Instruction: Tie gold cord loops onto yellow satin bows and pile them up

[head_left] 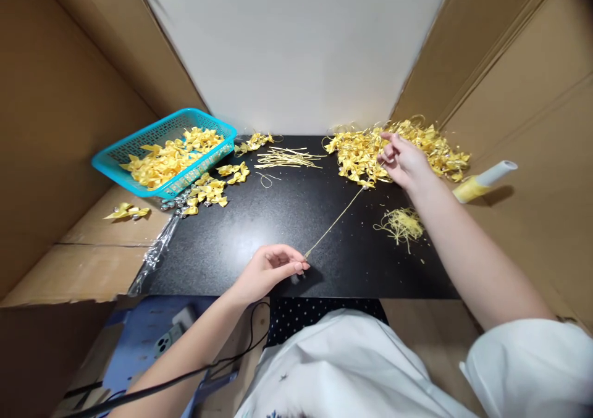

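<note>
My left hand (271, 270), near the table's front edge, pinches one end of a thin yellow cord (334, 221) between thumb and fingertips. From there the cord runs taut up to the right, in line with the curled fingers of my right hand (404, 160), which appear to grip its other part. A small yellow bow with a silver bell (365, 184) lies along this line, just below the right fingers; whether it hangs on the cord I cannot tell. Behind and beneath the right hand spreads a pile of yellow bows with cords (445, 152).
A turquoise basket (104, 163) of yellow bows stands at the left, loose bows (208, 189) and silver bells beside it. Cut cords (290, 157) lie at the back middle. Cord scraps (402, 225) and a white tube (495, 174) are at the right. Cardboard walls flank the black table (259, 220).
</note>
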Demonstrator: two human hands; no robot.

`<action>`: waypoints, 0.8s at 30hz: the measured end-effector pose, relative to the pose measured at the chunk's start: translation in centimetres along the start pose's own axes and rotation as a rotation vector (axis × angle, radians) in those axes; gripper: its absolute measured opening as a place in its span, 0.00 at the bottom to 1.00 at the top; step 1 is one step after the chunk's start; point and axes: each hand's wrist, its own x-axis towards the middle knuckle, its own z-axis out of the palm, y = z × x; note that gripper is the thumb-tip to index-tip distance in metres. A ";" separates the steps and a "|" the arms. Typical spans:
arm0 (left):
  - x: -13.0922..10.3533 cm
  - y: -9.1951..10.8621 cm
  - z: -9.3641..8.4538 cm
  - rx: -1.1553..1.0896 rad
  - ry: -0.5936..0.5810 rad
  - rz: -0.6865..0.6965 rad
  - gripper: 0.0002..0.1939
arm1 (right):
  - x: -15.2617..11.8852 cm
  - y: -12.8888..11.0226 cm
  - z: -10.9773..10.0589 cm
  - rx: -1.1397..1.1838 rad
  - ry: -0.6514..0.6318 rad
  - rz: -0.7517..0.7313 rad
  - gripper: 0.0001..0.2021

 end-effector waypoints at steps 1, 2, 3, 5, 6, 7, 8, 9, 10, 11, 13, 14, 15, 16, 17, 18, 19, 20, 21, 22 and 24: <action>0.0 0.0 0.1 -0.031 0.006 0.007 0.12 | -0.2 0.1 0.0 -0.023 -0.007 -0.008 0.14; 0.0 0.1 0.2 -0.062 0.011 0.019 0.13 | -0.5 0.1 0.0 -0.061 -0.017 -0.017 0.13; -0.1 0.2 0.3 -0.092 0.016 0.033 0.14 | -0.8 0.3 0.2 -0.117 -0.036 -0.026 0.11; -0.2 0.3 0.6 -0.134 0.023 0.070 0.16 | -1.6 0.7 1.1 -0.285 -0.120 -0.039 0.09; -0.3 0.4 0.7 -0.145 0.025 0.087 0.16 | -2.0 1.1 1.8 -0.394 -0.187 -0.040 0.08; -0.4 0.5 0.9 -0.152 0.023 0.101 0.16 | -2.5 1.6 2.6 -0.515 -0.266 -0.045 0.07; -0.4 0.7 1.0 -0.159 0.021 0.117 0.16 | -2.9 2.2 3.5 -0.645 -0.346 -0.055 0.07; -0.5 0.8 1.2 -0.166 0.017 0.132 0.17 | -3.4 2.9 4.4 -0.776 -0.415 -0.076 0.07; -0.5 0.9 1.3 -0.172 0.012 0.146 0.17 | -3.8 3.7 5.3 -0.905 -0.462 -0.126 0.07; -0.5 1.1 1.5 -0.178 0.006 0.157 0.17 | -4.1 4.6 6.0 -1.012 -0.480 -0.187 0.06; -0.4 1.4 1.8 -0.189 0.002 0.180 0.18 | -4.6 6.2 7.0 -1.109 -0.464 -0.267 0.05; -0.3 1.5 2.0 -0.194 0.001 0.188 0.18 | -4.8 6.9 7.3 -1.128 -0.445 -0.292 0.05; -0.2 1.7 2.1 -0.201 -0.001 0.196 0.18 | -5.0 7.5 7.4 -1.138 -0.428 -0.308 0.06; 0.0 1.8 2.2 -0.209 -0.001 0.203 0.18 | -5.2 7.9 7.4 -1.155 -0.413 -0.323 0.05; 0.1 1.9 2.2 -0.218 -0.001 0.207 0.18 | -5.5 8.1 7.3 -1.171 -0.397 -0.337 0.04; 0.2 1.9 2.3 -0.227 -0.001 0.210 0.19 | -6.0 8.1 7.2 -1.179 -0.375 -0.352 0.03; 0.3 1.9 2.4 -0.234 -0.001 0.209 0.19 | -6.7 7.9 6.9 -1.167 -0.349 -0.370 0.04; 0.4 2.0 2.4 -0.239 -0.002 0.207 0.19 | -7.5 7.6 6.7 -1.123 -0.331 -0.388 0.05; 0.5 2.0 2.4 -0.243 -0.003 0.204 0.18 | -8.6 7.1 6.4 -1.045 -0.340 -0.400 0.06; 0.6 2.0 2.5 -0.245 -0.009 0.201 0.18 | -9.7 6.6 6.0 -0.928 -0.383 -0.399 0.07; 0.9 2.0 2.6 -0.245 -0.021 0.195 0.18 | -12.2 5.7 5.3 -0.641 -0.607 -0.320 0.11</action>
